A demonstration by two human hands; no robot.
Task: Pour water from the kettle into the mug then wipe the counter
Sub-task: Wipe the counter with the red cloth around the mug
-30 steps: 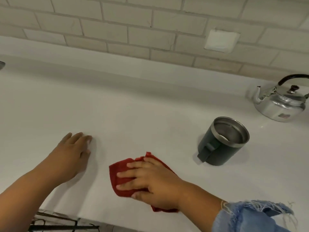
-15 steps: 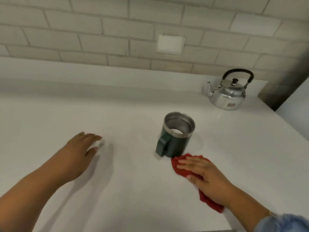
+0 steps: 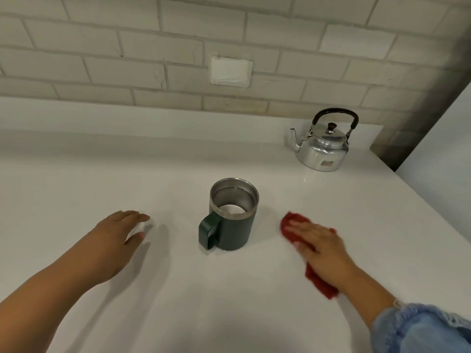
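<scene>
pouring looks done: the kettle (image 3: pixel 322 146) stands by the wall (image 3: pixel 153 47), the mug (image 3: pixel 233 217) upright on the tabletop (image 3: pixel 229 301). wiping is in hand: the right hand (image 3: pixel 321 244) presses flat-fingered on the red cloth (image 3: pixel 289 222) beside the mug; the left hand (image 3: pixel 114 238) rests open, empty.

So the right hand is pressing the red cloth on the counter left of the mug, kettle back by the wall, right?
Not quite. The head view shows the right hand pressing the red cloth on the counter to the right of the mug, not the left. The kettle is back by the wall.
</scene>
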